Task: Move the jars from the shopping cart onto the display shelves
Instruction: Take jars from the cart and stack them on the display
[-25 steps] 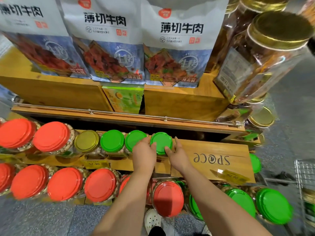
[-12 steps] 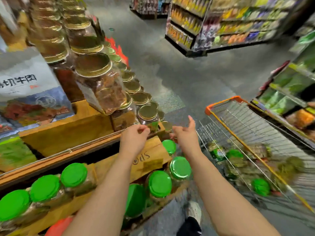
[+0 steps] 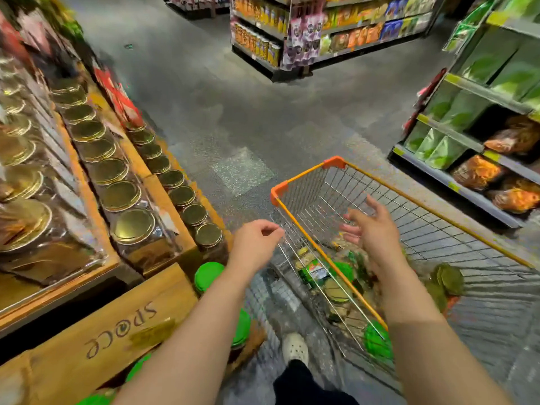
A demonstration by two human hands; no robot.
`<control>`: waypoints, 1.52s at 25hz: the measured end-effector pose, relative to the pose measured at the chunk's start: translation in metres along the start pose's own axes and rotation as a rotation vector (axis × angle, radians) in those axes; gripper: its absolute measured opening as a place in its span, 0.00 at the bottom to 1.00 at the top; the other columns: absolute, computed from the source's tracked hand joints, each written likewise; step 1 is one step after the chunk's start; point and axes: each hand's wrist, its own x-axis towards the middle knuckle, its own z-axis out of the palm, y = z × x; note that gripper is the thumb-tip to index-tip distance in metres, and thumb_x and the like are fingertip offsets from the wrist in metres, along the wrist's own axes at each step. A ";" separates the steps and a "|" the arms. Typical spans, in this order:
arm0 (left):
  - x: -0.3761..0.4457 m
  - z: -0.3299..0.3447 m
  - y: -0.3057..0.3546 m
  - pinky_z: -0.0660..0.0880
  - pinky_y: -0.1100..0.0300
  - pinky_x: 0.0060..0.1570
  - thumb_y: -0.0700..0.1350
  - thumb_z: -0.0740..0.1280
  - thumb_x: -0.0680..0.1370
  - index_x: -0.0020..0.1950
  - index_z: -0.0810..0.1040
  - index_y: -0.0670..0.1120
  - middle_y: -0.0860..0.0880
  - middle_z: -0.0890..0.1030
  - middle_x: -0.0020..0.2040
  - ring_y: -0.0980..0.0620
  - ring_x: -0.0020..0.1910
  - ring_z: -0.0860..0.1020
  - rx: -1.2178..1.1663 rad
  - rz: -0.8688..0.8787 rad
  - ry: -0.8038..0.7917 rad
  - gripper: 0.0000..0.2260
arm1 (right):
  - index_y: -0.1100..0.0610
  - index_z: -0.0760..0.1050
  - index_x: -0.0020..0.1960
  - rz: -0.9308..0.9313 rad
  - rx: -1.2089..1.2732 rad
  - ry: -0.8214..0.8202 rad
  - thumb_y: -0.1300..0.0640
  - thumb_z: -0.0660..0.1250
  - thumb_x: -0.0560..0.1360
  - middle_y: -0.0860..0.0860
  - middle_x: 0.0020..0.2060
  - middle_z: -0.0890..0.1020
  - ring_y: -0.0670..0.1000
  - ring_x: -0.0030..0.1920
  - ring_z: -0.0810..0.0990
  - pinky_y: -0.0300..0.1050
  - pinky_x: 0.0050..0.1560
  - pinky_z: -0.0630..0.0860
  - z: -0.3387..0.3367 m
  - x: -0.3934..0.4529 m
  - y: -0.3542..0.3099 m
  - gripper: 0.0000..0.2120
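Both hands are reaching empty over the shopping cart (image 3: 336,182), the left hand (image 3: 255,239) loosely curled, the right hand (image 3: 371,229) with fingers spread, while several green-lidded jars (image 3: 318,270) are lying inside, so I judge much shelving is remaining.

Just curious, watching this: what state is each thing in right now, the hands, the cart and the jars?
Left hand: loosely curled, empty.
Right hand: open, empty, above the cart.
Cart: holds jars.
Cart jars: lying down, lids on.
Shelf jars: lids on.
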 end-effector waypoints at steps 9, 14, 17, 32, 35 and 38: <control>0.118 0.194 0.041 0.68 0.64 0.43 0.48 0.71 0.77 0.57 0.83 0.42 0.46 0.85 0.52 0.48 0.53 0.81 0.153 -0.195 -0.241 0.12 | 0.60 0.76 0.60 0.408 -0.166 0.039 0.63 0.65 0.78 0.56 0.43 0.80 0.48 0.31 0.80 0.39 0.30 0.77 -0.129 0.180 0.109 0.11; 0.164 0.280 0.005 0.73 0.56 0.52 0.49 0.68 0.79 0.59 0.81 0.42 0.42 0.83 0.56 0.42 0.56 0.80 0.358 -0.278 -0.442 0.14 | 0.56 0.76 0.40 0.580 -0.294 0.006 0.65 0.66 0.77 0.49 0.31 0.80 0.50 0.31 0.76 0.36 0.30 0.73 -0.150 0.208 0.201 0.09; 0.192 0.327 -0.019 0.72 0.58 0.55 0.52 0.65 0.81 0.66 0.78 0.44 0.44 0.80 0.63 0.44 0.59 0.79 0.531 -0.285 -0.562 0.18 | 0.54 0.75 0.35 0.641 -0.343 -0.026 0.65 0.68 0.75 0.52 0.34 0.78 0.47 0.36 0.76 0.43 0.41 0.72 -0.154 0.222 0.253 0.12; 0.226 0.399 -0.093 0.63 0.52 0.72 0.60 0.59 0.81 0.79 0.60 0.48 0.41 0.64 0.77 0.41 0.74 0.65 0.508 -0.512 -0.764 0.29 | 0.54 0.79 0.53 0.835 0.155 0.160 0.55 0.69 0.75 0.53 0.51 0.85 0.51 0.48 0.82 0.48 0.53 0.78 -0.112 0.255 0.327 0.08; 0.234 0.386 -0.081 0.69 0.54 0.68 0.62 0.57 0.80 0.74 0.70 0.48 0.43 0.70 0.74 0.43 0.69 0.72 0.549 -0.498 -0.763 0.27 | 0.56 0.79 0.55 0.799 0.142 0.137 0.56 0.66 0.78 0.52 0.52 0.83 0.46 0.47 0.80 0.40 0.45 0.77 -0.109 0.249 0.305 0.08; 0.233 0.358 -0.062 0.70 0.55 0.65 0.65 0.56 0.77 0.68 0.77 0.49 0.46 0.74 0.70 0.45 0.65 0.75 0.540 -0.489 -0.710 0.28 | 0.59 0.78 0.62 0.714 0.124 0.110 0.47 0.69 0.74 0.52 0.58 0.82 0.47 0.52 0.82 0.45 0.53 0.79 -0.098 0.236 0.286 0.21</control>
